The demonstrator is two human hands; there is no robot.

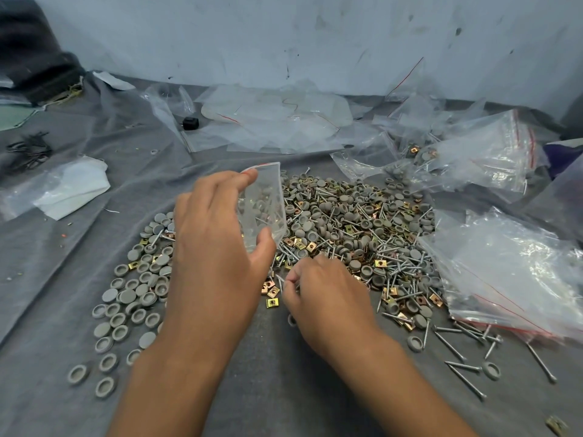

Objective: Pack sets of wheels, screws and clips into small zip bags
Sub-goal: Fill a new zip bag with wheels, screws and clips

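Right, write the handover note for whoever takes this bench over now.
Left hand holds a small zip bag between thumb and fingers above the pile; whether anything is in it cannot be told.
Right hand pinches screws at the pile's near edge.
Mixed pile of grey wheels, screws and brass clips covers the grey cloth.
Filled bags lie at the far right; empty bags at the back.
Left: finish this set, seal it, carry on through the pile.

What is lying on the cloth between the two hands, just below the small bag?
In the head view, a few brass clips and screws lie between the left hand and right hand, under the small zip bag.
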